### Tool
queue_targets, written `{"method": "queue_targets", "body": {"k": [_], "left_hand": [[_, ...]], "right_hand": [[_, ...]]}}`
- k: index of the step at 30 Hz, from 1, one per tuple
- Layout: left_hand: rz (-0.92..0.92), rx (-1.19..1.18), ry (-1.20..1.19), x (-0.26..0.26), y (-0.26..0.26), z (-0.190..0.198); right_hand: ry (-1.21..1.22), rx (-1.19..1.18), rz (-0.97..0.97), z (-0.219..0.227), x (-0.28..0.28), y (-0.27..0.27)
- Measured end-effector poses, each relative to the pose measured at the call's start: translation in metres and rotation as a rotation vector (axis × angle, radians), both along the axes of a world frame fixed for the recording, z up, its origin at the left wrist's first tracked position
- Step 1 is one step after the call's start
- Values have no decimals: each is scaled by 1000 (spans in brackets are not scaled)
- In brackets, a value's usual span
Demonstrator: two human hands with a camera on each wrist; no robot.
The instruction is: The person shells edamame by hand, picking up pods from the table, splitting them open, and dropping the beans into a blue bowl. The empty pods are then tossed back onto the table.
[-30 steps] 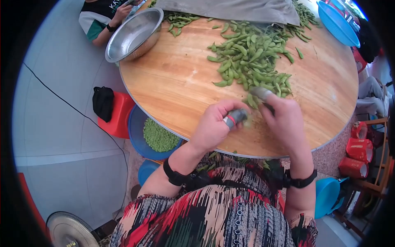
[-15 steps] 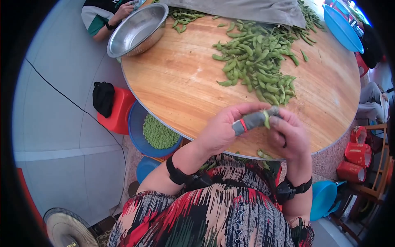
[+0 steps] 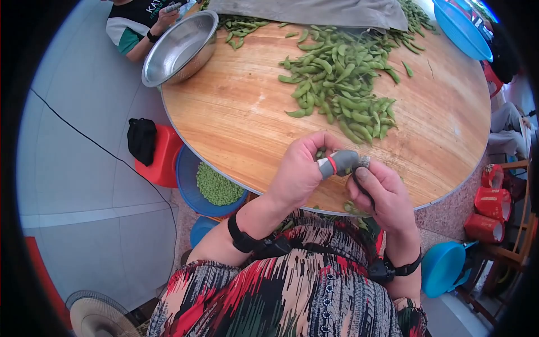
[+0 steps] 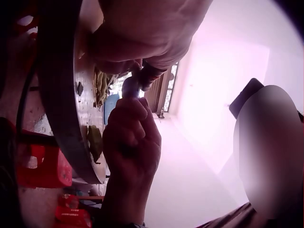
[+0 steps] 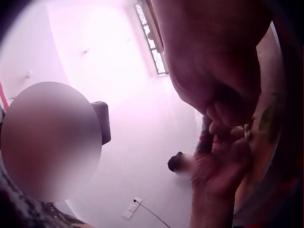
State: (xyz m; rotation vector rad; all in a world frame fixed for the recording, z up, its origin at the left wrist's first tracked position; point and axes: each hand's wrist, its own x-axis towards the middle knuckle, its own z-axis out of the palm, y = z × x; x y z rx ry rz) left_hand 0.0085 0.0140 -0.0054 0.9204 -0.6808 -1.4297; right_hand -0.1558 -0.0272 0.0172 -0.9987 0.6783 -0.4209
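My left hand (image 3: 297, 171) and right hand (image 3: 387, 196) meet close over the near table edge. Between their fingertips shows a bit of a green edamame pod (image 3: 348, 170), pinched from both sides and mostly hidden. A grey wrap with a red band (image 3: 332, 163) covers the left thumb; greyish covering also shows on the right fingertips. Small green beans (image 3: 320, 152) peek out by the curled left fingers. In the left wrist view, the right hand (image 4: 130, 142) has its fingers folded in. Beyond the hands lies a heap of edamame pods (image 3: 342, 84).
Green husks (image 3: 355, 209) lie at the round wooden table's (image 3: 224, 123) near edge. A steel bowl (image 3: 179, 48) overhangs its left side, and a grey cloth (image 3: 314, 12) covers pods at the back. Below left, a blue basin (image 3: 185, 182) holds shelled beans. Another person's hand (image 3: 167, 18) appears upper left.
A second ago the right hand was at the heap's near edge. It then drew back to the left hand with a pod, and both hands now work it slightly lower and closer together.
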Motion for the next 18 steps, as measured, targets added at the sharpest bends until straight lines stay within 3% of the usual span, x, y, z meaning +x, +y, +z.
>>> {"method": "queue_targets", "body": {"k": [2, 6, 8, 12, 14, 15, 16, 17, 18], "left_hand": [[20, -33, -44, -2, 0, -1], [-131, -63, 94, 0, 1, 1], [-184, -70, 155, 4, 1, -3], [-287, 6, 265, 10, 2, -3], [-317, 54, 324, 7, 3, 1], [-262, 49, 161, 1, 3, 3], [-205, 43, -4, -2, 4, 5], [-202, 41, -3, -3, 4, 2], [-172, 28, 26, -3, 4, -2]], "right_hand": [[99, -102, -27, -2, 2, 2], [96, -161, -31, 0, 1, 2], [-109, 232, -78, 1, 1, 5], [-247, 422, -16, -2, -3, 1], [-68, 161, -60, -6, -3, 1], [-66, 161, -60, -11, -3, 3], [96, -193, -96, -16, -2, 5], [256, -548, -130, -19, -1, 6], [256, -550, -129, -15, 1, 5]]}}
